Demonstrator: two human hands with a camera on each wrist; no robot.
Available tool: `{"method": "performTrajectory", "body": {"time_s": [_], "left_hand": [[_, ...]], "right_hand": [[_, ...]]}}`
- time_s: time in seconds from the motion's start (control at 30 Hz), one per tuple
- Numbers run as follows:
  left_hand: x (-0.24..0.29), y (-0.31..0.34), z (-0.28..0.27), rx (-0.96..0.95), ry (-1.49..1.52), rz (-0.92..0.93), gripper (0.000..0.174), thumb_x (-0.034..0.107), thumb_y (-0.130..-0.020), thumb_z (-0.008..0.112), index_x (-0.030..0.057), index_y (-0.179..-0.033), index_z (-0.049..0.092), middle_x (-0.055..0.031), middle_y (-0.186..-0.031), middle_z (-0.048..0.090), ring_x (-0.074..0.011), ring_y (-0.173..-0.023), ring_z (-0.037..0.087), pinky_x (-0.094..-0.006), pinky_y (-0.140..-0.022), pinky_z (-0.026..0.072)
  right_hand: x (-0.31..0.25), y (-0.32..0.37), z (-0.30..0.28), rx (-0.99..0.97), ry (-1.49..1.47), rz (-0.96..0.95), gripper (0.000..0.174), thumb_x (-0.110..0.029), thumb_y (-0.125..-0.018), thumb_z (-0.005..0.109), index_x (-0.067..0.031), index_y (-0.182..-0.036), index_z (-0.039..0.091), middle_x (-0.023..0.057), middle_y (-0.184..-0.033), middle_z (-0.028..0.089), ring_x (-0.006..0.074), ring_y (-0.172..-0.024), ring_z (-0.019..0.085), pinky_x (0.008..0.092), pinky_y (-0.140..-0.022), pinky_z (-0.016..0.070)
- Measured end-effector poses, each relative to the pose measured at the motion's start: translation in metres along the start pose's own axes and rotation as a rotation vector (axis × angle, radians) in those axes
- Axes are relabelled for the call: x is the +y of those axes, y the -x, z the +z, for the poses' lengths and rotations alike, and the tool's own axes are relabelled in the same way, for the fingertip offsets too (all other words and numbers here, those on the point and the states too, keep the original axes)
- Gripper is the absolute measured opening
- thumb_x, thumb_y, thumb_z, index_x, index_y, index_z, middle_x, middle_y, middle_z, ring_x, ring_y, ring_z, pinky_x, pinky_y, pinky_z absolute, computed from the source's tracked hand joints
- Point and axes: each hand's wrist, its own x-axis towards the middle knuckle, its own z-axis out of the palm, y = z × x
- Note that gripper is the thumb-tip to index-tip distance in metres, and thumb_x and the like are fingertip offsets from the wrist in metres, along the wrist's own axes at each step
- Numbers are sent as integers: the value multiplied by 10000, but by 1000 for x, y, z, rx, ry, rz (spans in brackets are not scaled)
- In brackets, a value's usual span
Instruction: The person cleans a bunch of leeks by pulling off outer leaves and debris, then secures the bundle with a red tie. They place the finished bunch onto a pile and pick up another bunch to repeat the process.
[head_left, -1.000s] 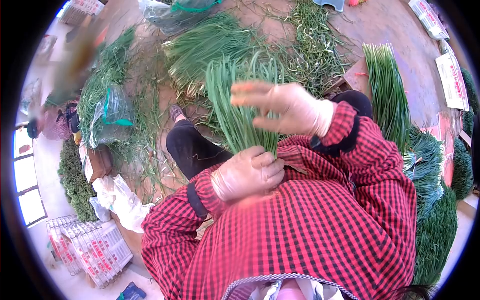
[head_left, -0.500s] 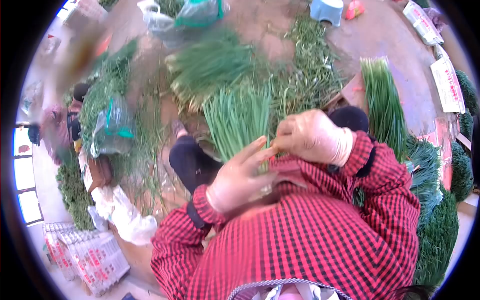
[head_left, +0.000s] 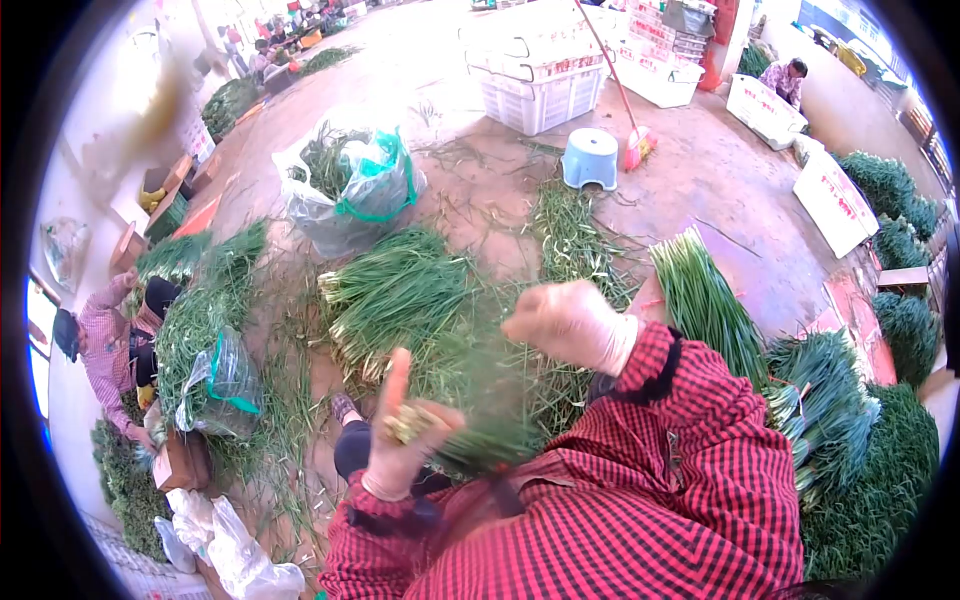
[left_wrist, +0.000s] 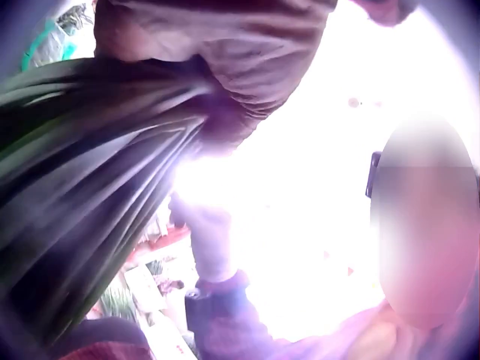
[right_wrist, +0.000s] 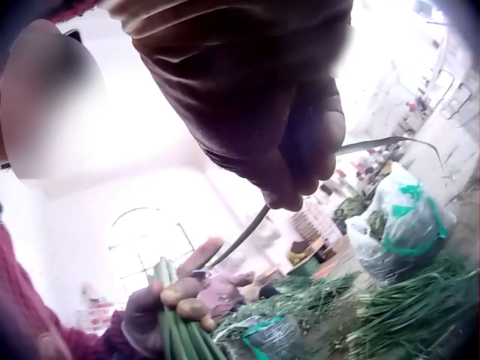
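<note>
My gloved left hand (head_left: 398, 452) grips a bunch of garlic chives (head_left: 482, 447), its index finger sticking out straight. Pale stem ends point left, and the green leaves trail right, blurred, across my lap. In the left wrist view the leaves (left_wrist: 90, 180) fan out wide from the grip. My gloved right hand (head_left: 578, 322) is raised to the right of the bunch and apart from it. Seen from the right wrist, its fingertips pinch one long leaf (right_wrist: 246, 234), which runs down toward the left hand (right_wrist: 184, 300); another end of leaf sticks out on the far side.
A pile of chives (head_left: 400, 290) lies on the floor ahead, with loose trimmings (head_left: 575, 235) beyond. Neat chives (head_left: 705, 300) and more bundles (head_left: 825, 400) are at right. A plastic bag (head_left: 350, 195), a blue stool (head_left: 590, 158) and a white crate (head_left: 540, 95) stand farther off. Another person (head_left: 110, 345) sits at left.
The head view has tilted up. The bunch, earlier fanned away from me, has turned so its leaves point right. My right hand went from spread fingers to pinching a leaf and drew away.
</note>
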Motion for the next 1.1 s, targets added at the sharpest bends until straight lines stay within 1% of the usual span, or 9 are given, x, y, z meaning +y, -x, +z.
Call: {"method": "performTrajectory", "body": {"time_s": [0.07,0.1,0.2,0.23,0.33,0.53,0.87,1.0,1.1], "left_hand": [[15,-6,-13,223,40,47,921,73,-881,740,35,-1575,135,-121,-976,714,-194,-876,692,-350,-854,570],[13,-9,-35,297,8,110,823,124,-905,720,33,-1555,222,-113,-958,711,-217,-905,690,-380,-871,567],[16,-13,-86,513,331,204,419,142,-934,685,52,-1312,526,-109,-1076,682,-260,-1068,649,-455,-990,527],[20,-13,-96,597,373,265,360,136,-945,668,58,-1275,548,-112,-1108,673,-261,-1095,637,-459,-1005,521],[32,-5,-133,823,392,383,282,125,-975,619,41,-1242,580,-125,-1228,652,-259,-1189,600,-471,-1065,480],[32,27,-188,935,373,424,332,127,-980,592,-23,-1276,603,-163,-1301,631,-263,-1229,593,-475,-1102,447],[14,25,-194,956,384,336,309,138,-1002,525,-11,-1254,623,-169,-1270,650,-279,-1193,618,-480,-1059,481],[21,11,-179,990,288,371,302,157,-987,564,-11,-1225,641,-174,-1257,652,-279,-1176,623,-467,-1041,500],[27,-1,-160,951,253,381,303,188,-991,583,-9,-1214,637,-170,-1249,652,-276,-1175,619,-467,-1043,496]], "right_hand": [[31,13,27,75,-181,211,306,-158,-798,722,-160,-1104,726,82,-942,684,237,-721,687,359,-672,562],[18,8,11,-97,-319,435,454,-249,-856,748,-152,-1288,647,149,-1169,651,229,-911,692,335,-792,560],[6,19,57,18,-705,311,658,-343,-864,748,-104,-1426,503,212,-1389,531,337,-1254,555,360,-1022,482],[4,28,74,-166,-773,174,834,-446,-863,734,-71,-1509,364,235,-1508,395,348,-1406,387,356,-1117,397],[2,41,87,-840,-591,347,797,-535,-826,700,-46,-1422,498,228,-1333,589,349,-1264,553,385,-1057,444],[74,90,93,-204,-610,712,570,-347,-889,700,-13,-1334,580,186,-1243,652,264,-1135,632,364,-988,489],[18,45,48,393,-618,393,361,-110,-903,654,-53,-1259,636,120,-1097,679,218,-1038,653,310,-929,494],[-8,22,24,291,-334,323,219,-150,-905,662,-101,-1112,714,91,-1023,714,233,-959,683,311,-844,531],[-34,10,40,254,-674,331,186,-252,-925,661,-81,-955,727,102,-869,712,293,-806,679,343,-726,543]]}}
